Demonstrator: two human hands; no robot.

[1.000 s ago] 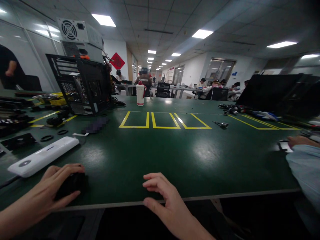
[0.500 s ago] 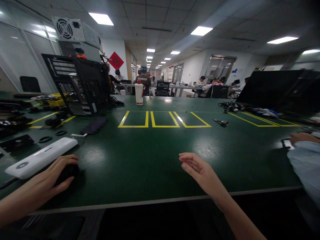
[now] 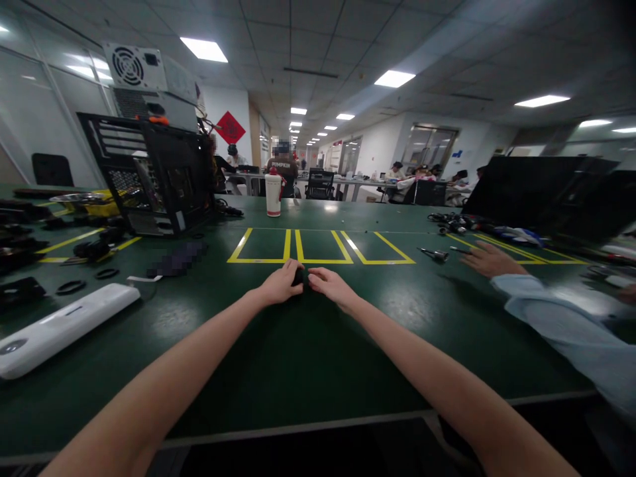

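Head view: left grip (image 3: pixel 279 285) pinches a small black rounded object (image 3: pixel 299 277); right grip (image 3: pixel 332 285), half-spread just beside, should steady it.

Black object (image 3: pixel 299 277) — partly hidden, in left grip (image 3: pixel 281 283) — near yellow tape (image 3: pixel 328 262).

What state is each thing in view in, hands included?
Left hand: closed around the dark object
Dark object: held, mostly hidden by fingers
Right hand: fingers part-bent, beside the dark object, no held item visible
White cup: upright, red top on
Computer case: upright, boxy metal units stacked on top
White device: lying on the tabletop
Black ring: lying flat
Ceiling light: lit
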